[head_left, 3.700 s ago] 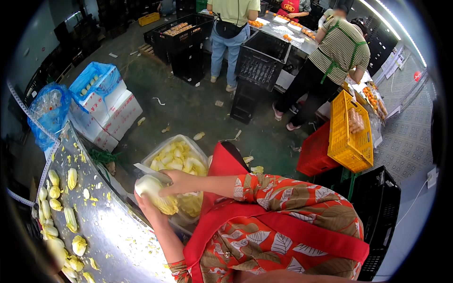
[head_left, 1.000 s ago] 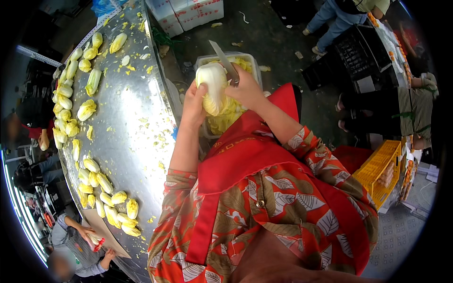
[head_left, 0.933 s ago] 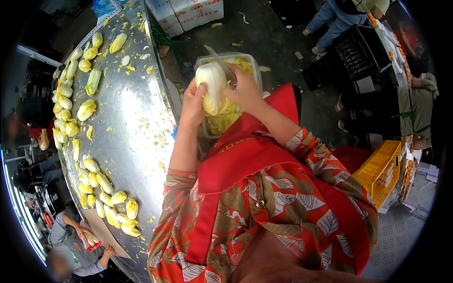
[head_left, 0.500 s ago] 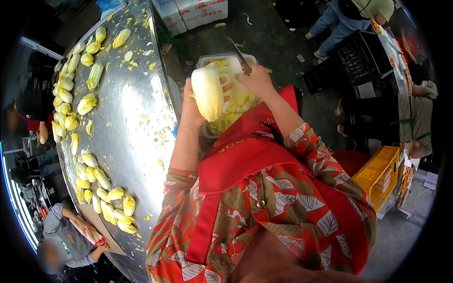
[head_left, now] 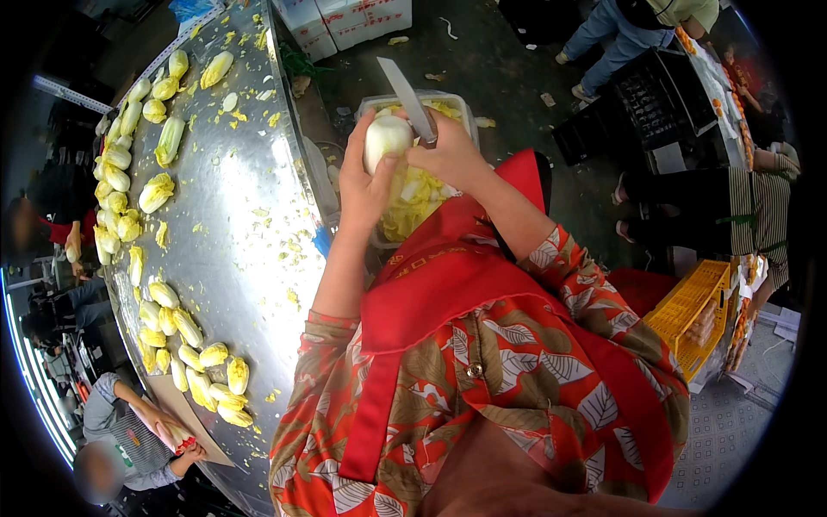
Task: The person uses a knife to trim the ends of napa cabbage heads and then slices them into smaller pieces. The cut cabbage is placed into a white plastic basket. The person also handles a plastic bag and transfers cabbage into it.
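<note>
My left hand [head_left: 366, 181] grips a pale cabbage head [head_left: 387, 138], held upright with its round cut base toward the camera. My right hand [head_left: 450, 153] holds a knife [head_left: 408, 97] whose long blade points up and away, resting against the right side of the cabbage base. Both hands hover over a clear plastic tub [head_left: 461, 103] holding yellow leaf trimmings [head_left: 416, 196]. I wear a red apron over a leaf-patterned shirt.
A long steel table [head_left: 233, 224] runs along my left, strewn with leaf scraps and rows of trimmed cabbages [head_left: 185, 345]. White boxes [head_left: 345, 17] stand beyond it. A yellow crate [head_left: 689, 310] and black crates [head_left: 655, 95] lie right, with other people around.
The view swung from the floor and crates to the table. The cabbage has been turned from lying lengthwise to base up, and the knife has come against its base.
</note>
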The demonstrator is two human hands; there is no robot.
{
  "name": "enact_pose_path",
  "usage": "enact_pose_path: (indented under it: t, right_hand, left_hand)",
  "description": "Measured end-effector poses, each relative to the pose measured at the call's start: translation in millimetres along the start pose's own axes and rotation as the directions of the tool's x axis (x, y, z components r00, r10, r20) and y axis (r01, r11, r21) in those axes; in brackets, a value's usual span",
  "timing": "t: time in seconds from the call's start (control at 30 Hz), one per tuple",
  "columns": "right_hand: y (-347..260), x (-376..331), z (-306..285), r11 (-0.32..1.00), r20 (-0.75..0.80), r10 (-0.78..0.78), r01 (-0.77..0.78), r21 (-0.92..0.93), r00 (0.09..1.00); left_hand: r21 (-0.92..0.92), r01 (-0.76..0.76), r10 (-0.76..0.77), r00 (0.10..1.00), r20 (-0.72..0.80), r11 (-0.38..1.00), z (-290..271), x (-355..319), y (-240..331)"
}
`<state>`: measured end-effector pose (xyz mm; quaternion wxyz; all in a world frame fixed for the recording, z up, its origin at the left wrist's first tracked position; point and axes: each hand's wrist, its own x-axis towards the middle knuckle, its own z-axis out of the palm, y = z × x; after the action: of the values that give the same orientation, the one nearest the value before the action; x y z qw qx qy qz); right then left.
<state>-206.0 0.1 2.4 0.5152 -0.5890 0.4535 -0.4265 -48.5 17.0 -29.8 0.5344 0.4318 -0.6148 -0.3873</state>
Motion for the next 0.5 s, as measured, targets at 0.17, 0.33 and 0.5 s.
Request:
enact_pose_path:
  t: [0.17, 0.33, 0.5]
  right_hand:
    - [3, 0, 3, 0.999, -0.019, -0.027, 0.026, -0.044, 0.999]
    - [12, 1, 2, 0.999, -0.078, -0.044, 0.043, -0.014, 0.996]
    - [-9, -4, -2, 0.996, -0.044, 0.048, -0.044, 0.079, 0.998]
  left_hand:
    - [0.138, -0.014, 0.013, 1.000, 0.006, 0.990, 2, -1, 5]
    - [-0.072, -0.034, 0.032, 0.999, -0.023, 0.997, 0, -1, 7]
    - [-0.258, 0.158, -0.177, 0.983, -0.050, 0.953, 0, 5, 15]
